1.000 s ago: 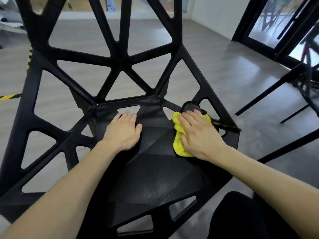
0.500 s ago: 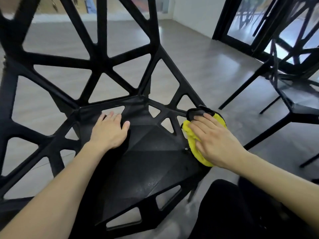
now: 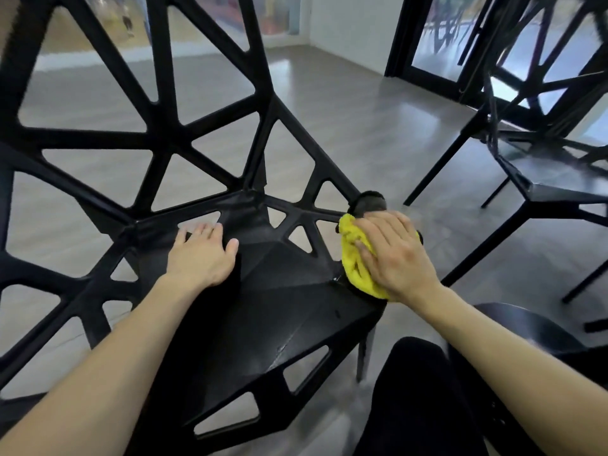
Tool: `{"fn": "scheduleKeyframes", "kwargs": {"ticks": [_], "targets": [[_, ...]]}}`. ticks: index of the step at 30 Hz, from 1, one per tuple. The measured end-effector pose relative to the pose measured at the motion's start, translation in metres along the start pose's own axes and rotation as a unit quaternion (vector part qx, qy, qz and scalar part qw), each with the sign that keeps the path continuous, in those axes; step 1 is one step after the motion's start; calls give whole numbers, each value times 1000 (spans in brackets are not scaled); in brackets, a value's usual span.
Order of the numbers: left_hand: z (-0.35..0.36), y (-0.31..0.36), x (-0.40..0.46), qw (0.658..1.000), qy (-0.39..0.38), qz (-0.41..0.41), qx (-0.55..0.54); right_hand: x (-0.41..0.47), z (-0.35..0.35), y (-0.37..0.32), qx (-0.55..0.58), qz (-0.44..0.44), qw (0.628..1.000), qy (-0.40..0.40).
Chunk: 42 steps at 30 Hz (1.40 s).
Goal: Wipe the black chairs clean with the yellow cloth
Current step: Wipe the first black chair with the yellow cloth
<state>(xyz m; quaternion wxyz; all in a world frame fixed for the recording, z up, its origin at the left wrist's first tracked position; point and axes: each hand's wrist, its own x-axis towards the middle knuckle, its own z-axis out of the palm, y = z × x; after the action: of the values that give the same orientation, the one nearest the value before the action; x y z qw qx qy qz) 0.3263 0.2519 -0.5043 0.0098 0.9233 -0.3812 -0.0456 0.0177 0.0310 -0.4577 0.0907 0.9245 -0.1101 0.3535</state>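
Note:
A black chair (image 3: 263, 317) with a triangular lattice back fills the left and middle of the view. My left hand (image 3: 200, 255) lies flat on the rear of its seat, fingers spread, holding nothing. My right hand (image 3: 394, 255) presses the bunched yellow cloth (image 3: 353, 261) against the seat's right edge, beside the lower end of the back frame. A black part of the cloth or a dark object (image 3: 370, 202) sticks out just beyond my fingertips. Most of the cloth is covered by my hand.
A second black chair (image 3: 552, 179) stands at the right, its legs reaching toward the near chair. Dark-framed glass doors (image 3: 427, 37) are behind it. Grey wood floor (image 3: 362, 126) lies between. My dark-trousered leg (image 3: 411, 399) is at the bottom right.
My right hand and the cloth have slid from the seat's inner right area out to its right edge. The view has swung right, bringing the second chair in. My left hand stays on the seat.

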Motion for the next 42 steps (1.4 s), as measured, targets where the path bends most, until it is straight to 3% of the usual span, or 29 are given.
{"fn": "scheduleKeyframes", "kwargs": {"ticks": [3, 5, 6, 8, 11, 13, 16, 21, 28, 35, 40, 42], "targets": [[-15, 32, 10, 996, 29, 75, -27, 64, 4, 2, 98, 188, 976, 47], [-22, 57, 18, 990, 19, 132, -53, 101, 15, 2, 168, 325, 931, -17], [-21, 67, 23, 986, 5, 154, -63, 104, 25, 1, 200, 346, 914, -66], [-18, 82, 32, 982, -34, 164, -86, 88, 24, 0, 239, 322, 905, -142], [-6, 90, 37, 982, -31, 149, -111, 35, 4, 9, 217, 232, 929, -190], [0, 93, 36, 981, -12, 145, -130, 28, 7, 13, 216, 263, 924, -173], [0, 94, 32, 979, -6, 140, -150, 100, 39, 15, 166, 312, 914, -202], [-13, 95, 28, 980, -19, 129, -153, 201, 75, 8, 199, 289, 913, -208], [-7, 110, -17, 975, -11, 182, -123, 133, 36, 6, 175, 286, 925, -181], [-10, 117, -19, 974, -24, 188, -122, 223, 52, 3, 184, 319, 911, -184], [-7, 113, -27, 971, -14, 198, -131, 123, 17, -8, 122, 310, 929, -162], [-6, 115, -31, 970, 1, 194, -147, 129, 18, -4, 112, 297, 930, -186]]}}
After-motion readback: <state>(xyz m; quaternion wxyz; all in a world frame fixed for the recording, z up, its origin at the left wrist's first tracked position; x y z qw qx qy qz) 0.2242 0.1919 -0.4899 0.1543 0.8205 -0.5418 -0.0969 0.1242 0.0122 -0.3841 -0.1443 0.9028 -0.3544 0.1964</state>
